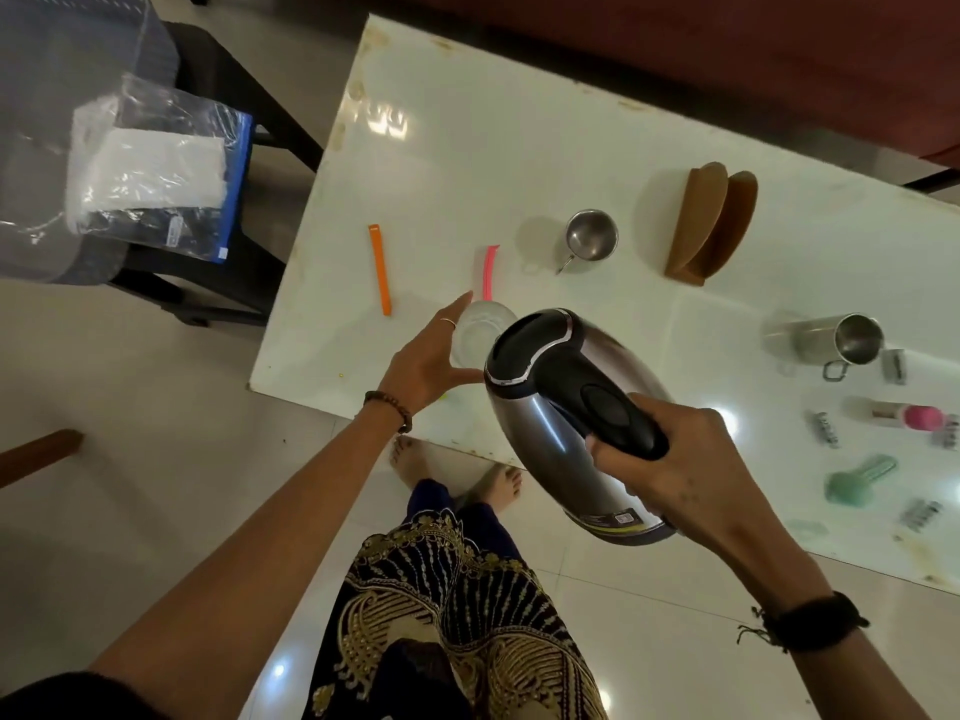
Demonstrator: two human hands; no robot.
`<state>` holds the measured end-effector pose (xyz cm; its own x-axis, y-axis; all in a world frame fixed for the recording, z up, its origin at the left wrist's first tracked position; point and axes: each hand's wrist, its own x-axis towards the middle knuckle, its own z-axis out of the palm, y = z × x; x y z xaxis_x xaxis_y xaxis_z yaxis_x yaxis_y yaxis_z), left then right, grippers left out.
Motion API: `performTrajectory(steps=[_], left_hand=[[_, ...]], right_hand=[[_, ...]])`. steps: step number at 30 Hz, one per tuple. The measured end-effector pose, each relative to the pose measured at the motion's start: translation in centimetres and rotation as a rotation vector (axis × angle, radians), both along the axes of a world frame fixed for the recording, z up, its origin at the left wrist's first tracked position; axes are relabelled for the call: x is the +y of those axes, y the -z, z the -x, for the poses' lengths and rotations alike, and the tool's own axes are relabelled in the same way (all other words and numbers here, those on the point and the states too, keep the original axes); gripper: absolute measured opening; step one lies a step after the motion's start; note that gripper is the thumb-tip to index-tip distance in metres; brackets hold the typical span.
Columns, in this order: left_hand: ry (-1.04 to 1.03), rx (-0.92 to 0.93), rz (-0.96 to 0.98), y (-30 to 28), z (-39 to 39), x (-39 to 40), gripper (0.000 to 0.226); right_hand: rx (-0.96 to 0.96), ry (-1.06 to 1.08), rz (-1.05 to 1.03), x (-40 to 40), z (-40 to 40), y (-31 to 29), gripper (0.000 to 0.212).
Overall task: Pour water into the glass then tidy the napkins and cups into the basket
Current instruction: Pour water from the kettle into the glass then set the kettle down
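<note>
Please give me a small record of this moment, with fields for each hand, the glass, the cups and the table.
left hand: holds the glass from its left side
right hand: grips the handle of the tilted kettle
glass: on the table, near its front edge, partly hidden by the kettle
steel cups: one upright, one lying on its side
table: white, glossy
</note>
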<state>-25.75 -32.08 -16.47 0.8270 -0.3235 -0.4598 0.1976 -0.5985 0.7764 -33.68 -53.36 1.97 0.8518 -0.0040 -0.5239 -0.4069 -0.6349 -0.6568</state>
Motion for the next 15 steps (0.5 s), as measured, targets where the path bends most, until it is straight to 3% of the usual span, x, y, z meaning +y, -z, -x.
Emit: performTrajectory(steps=[11,15], left_hand=[[-0.020,-0.054,0.038,-0.7,0.0,-0.3,0.084],[-0.021,-0.065,0.049,-0.8,0.1,-0.4,0.084]], right_hand=[[0.068,-0.043,0.023,1.3,-1.7,-0.2,0.024],[0.078,-0.049,0.026,1.6,-1.4,-0.2,0.019]])
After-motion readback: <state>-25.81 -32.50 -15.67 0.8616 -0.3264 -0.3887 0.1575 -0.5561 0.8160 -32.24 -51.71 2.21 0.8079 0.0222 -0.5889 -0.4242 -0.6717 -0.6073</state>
